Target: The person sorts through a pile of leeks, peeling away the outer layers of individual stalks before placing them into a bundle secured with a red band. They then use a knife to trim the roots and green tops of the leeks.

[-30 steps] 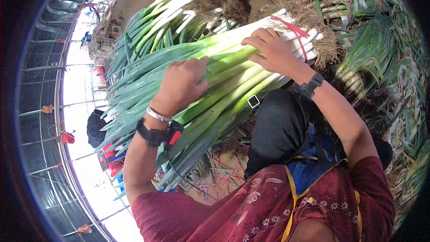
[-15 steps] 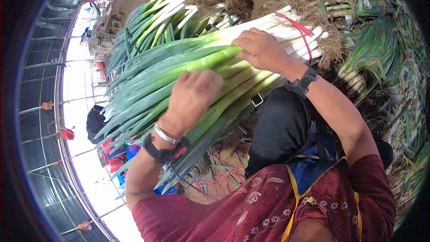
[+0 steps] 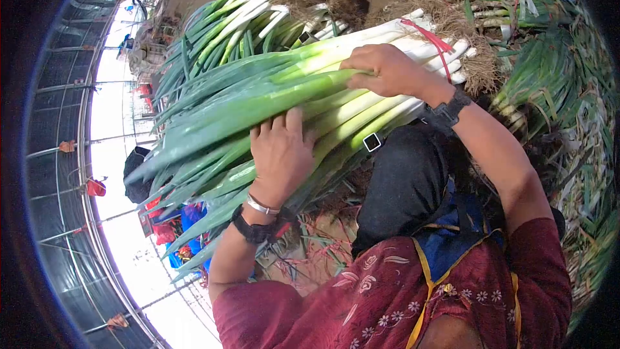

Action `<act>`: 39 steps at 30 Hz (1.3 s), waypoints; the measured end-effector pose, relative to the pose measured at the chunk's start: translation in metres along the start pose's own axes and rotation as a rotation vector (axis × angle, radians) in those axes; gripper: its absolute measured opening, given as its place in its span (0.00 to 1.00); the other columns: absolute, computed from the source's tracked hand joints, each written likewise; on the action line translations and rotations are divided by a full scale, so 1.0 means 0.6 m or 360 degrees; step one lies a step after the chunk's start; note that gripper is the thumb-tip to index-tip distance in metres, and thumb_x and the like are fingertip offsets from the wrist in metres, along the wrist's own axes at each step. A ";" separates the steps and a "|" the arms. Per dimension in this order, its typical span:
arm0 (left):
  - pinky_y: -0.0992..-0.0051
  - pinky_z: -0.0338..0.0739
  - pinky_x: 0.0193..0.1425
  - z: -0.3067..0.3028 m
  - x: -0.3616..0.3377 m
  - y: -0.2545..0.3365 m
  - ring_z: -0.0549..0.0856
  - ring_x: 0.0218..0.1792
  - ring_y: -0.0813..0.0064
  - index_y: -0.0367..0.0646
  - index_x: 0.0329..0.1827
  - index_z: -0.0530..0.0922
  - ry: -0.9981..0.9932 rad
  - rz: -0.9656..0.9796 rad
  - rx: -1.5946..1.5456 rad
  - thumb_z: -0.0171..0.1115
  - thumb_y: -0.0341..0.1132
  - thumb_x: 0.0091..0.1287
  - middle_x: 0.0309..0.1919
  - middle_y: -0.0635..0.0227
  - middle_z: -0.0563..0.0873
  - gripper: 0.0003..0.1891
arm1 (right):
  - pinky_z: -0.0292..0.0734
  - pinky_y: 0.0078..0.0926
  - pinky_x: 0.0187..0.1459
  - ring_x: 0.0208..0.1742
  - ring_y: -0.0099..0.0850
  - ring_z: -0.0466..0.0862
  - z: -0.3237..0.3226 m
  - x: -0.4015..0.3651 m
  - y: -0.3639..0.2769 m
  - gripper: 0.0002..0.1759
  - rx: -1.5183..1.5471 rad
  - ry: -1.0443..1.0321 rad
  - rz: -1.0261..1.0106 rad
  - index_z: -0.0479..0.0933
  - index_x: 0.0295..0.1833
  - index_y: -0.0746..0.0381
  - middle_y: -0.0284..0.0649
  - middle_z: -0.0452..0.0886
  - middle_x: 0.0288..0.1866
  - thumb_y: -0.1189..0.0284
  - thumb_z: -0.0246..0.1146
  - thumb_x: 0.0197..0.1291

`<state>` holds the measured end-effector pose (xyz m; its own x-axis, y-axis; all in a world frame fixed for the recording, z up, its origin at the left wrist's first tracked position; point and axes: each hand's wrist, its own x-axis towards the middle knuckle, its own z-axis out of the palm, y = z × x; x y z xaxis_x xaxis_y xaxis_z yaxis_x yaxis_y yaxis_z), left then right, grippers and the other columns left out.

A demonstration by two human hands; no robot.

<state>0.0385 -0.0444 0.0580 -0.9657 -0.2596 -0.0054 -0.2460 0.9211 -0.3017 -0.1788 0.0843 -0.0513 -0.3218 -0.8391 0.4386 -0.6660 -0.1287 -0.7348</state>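
Observation:
A thick bundle of leeks (image 3: 226, 100) lies across the middle of the view, green leaves to the left and white stems to the right. Red twine (image 3: 426, 37) binds it near the roots. My right hand (image 3: 389, 72) is closed around one leek where white turns to green, pinching it between thumb and fingers; that leek's leaves lift above the others. Lower down, my left hand (image 3: 282, 152) rests against the leaves with its fingers stretched out, the tips partly tucked at the lifted leaf's lower edge. Both wrists wear dark bands.
Another pile of leeks (image 3: 245, 19) lies behind the bundle, roots toward the back. More leeks and loose leaves (image 3: 549, 64) cover the ground at the right. My bent knee (image 3: 403, 181) is close below the bundle. Red and blue items (image 3: 187, 220) are at the lower left.
My left hand has moved slightly right and gone from a blurred curl to stretched fingers at the leaves. The leek in my right hand has shifted slightly right, its leaves now raised.

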 end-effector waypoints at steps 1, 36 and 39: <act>0.56 0.75 0.52 -0.004 0.001 0.004 0.82 0.49 0.56 0.45 0.62 0.76 -0.0141 -0.0099 -0.0064 0.68 0.43 0.58 0.48 0.57 0.83 0.28 | 0.77 0.42 0.47 0.44 0.47 0.82 -0.004 -0.002 -0.001 0.20 0.0033 -0.0023 -0.0029 0.82 0.50 0.60 0.46 0.82 0.41 0.58 0.66 0.59; 0.63 0.75 0.49 -0.026 0.076 -0.031 0.85 0.39 0.61 0.47 0.52 0.81 -0.0037 0.0548 -0.0067 0.66 0.46 0.62 0.36 0.65 0.85 0.19 | 0.70 0.36 0.49 0.47 0.35 0.75 0.043 -0.028 -0.035 0.17 -0.0509 0.0299 -0.0095 0.81 0.51 0.48 0.33 0.73 0.39 0.61 0.67 0.54; 0.62 0.76 0.46 -0.020 0.072 -0.023 0.85 0.35 0.60 0.47 0.52 0.81 -0.0004 0.0566 -0.0021 0.66 0.47 0.62 0.32 0.65 0.84 0.19 | 0.70 0.36 0.49 0.48 0.34 0.75 0.049 -0.026 -0.031 0.16 -0.0445 0.0309 -0.0182 0.81 0.50 0.47 0.32 0.75 0.40 0.60 0.67 0.54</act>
<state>-0.0009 -0.0650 0.0733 -0.9909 0.0775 -0.1103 0.1048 0.9576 -0.2684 -0.1415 0.0841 -0.0597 -0.3386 -0.7080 0.6198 -0.8549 -0.0437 -0.5170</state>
